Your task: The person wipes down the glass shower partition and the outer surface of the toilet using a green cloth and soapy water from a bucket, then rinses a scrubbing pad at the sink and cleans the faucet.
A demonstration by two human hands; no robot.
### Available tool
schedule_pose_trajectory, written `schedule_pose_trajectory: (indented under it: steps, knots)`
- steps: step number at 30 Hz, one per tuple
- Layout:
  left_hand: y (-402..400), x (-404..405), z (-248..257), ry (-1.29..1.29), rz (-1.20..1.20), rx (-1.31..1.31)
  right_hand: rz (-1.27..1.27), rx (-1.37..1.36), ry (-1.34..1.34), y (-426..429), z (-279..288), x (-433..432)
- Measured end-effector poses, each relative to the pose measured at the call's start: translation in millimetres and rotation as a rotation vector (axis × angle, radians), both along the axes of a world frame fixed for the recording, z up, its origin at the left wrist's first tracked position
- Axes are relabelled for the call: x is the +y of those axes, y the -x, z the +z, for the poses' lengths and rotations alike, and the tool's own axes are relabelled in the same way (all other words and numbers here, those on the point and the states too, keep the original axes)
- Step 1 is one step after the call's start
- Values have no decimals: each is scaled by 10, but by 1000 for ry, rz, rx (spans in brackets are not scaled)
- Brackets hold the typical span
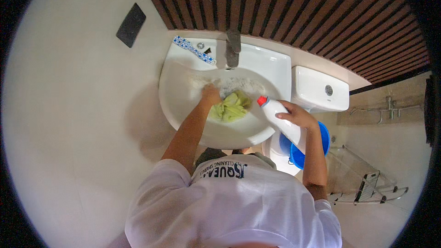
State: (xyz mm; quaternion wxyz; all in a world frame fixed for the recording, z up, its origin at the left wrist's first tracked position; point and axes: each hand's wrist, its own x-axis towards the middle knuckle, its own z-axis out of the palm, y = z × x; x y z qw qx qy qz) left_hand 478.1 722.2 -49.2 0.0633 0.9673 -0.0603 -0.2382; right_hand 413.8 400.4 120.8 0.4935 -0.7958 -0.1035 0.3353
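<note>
Inside the white ceramic washbasin [220,137], my left hand [211,94] reaches down to the bowl; its fingers are blurred, and whether they hold anything does not show. Against its right side lies a crumpled yellow-green cloth [232,108]. My right hand [298,115] grips a white plastic bottle [280,117] with a red cap, tilted over the basin's right rim with the cap towards the bowl. Whitish foam or residue [243,84] spreads over the back of the bowl, below the dark faucet [233,50].
A blue and white patterned brush or handle [194,50] rests on the basin's back left ledge. On the right are a toilet tank [320,89] and a blue bucket [324,141], with a wire rack [368,193] farther off. Slatted brown panelling [275,7] lines the wall behind.
</note>
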Motion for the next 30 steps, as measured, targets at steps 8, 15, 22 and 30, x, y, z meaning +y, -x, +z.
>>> schedule_pose_trajectory:
  steps: [8, 15, 22, 30]
  knots:
    - [24, 752, -643, 423, 46, -6, 493, -156, 196, -261, 135, 1449]
    - [280, 584, -89, 1059, 368, 7, 397, -215, 214, -298, -113, 1609]
    - [502, 303, 933, 1509, 316, 187, -41, 508, -158, -362, -348, 1338]
    - [479, 195, 794, 1351, 585, -40, 238, -280, 6, -204, -305, 1460]
